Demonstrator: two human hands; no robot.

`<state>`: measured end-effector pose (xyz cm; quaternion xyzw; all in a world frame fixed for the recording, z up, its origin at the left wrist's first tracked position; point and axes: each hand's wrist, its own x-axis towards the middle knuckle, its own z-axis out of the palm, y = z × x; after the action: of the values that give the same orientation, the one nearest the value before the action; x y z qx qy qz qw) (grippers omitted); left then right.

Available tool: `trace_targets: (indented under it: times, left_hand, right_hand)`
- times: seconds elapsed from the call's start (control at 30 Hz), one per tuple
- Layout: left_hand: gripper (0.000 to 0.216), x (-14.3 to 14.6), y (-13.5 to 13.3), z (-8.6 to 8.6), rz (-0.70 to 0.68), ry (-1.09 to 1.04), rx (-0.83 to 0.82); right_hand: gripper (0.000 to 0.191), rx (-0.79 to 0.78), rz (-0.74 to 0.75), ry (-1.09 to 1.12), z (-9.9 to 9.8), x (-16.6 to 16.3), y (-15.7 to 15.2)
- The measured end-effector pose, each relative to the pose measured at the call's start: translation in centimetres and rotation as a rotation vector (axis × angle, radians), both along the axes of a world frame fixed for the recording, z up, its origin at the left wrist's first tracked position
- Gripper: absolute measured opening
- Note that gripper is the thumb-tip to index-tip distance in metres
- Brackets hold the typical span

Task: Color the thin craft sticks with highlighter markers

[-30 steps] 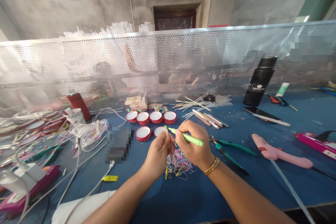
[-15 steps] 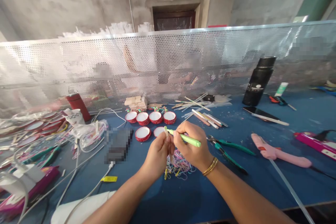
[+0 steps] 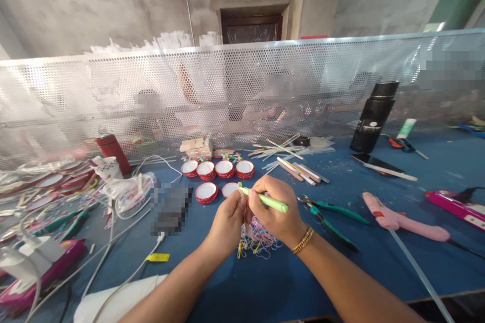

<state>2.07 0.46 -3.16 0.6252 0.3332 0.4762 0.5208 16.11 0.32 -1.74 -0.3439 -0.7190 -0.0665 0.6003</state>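
Above a pile of pastel strings [image 3: 261, 243], my left hand [image 3: 226, 222] pinches a thin pale stick [image 3: 248, 229], mostly covered by the fingers. The stick's top end looks green. My right hand [image 3: 280, 212] is closed around a light green marker pen [image 3: 273, 203], whose tip touches or nearly touches that top end. Just beyond my hands lie small round red-rimmed pieces with white faces [image 3: 206, 191], several of them stacked; one is partly hidden behind my left hand. Green-handled pliers [image 3: 322, 219] lie to the right of my right hand.
At right are a pink glue gun [image 3: 401, 222], a power strip [image 3: 458, 209] and a black flask [image 3: 373, 118]. Loose sticks [image 3: 303, 170] lie behind my hands. A phone [image 3: 172, 209], cables and a cluttered heap [image 3: 56, 186] occupy the left. A perforated metal screen [image 3: 212, 96] closes the back.
My right hand and the marker have shifted slightly left, bringing the marker tip nearer the stick's top. More green shows there now. My left hand stays almost in place.
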Motion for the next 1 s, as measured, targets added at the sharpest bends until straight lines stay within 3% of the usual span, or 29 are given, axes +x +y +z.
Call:
trace_targets:
  times: [0.27, 0.57, 0.8, 1.0]
  left_hand:
    - [0.044, -0.1, -0.6, 1.3, -0.056, -0.01, -0.157]
    - [0.043, -0.1, -0.3, 1.2, -0.038, -0.044, -0.167]
    - [0.041, -0.2, 0.0, 1.1, -0.023, -0.017, -0.129]
    - [0.04, -0.1, 0.1, 0.8, -0.018, -0.025, -0.081]
  right_hand:
    - [0.008, 0.02, 0.016, 0.128, 0.6, 0.8, 0.1]
    - [0.002, -0.1, 0.056, 0.258, -0.3, 0.8, 1.2]
    - [0.019, -0.015, -0.111, 0.111, -0.7, 1.9, 1.8]
    - [0.019, 0.071, -0.148, -0.046, -1.1, 2.4, 2.4]
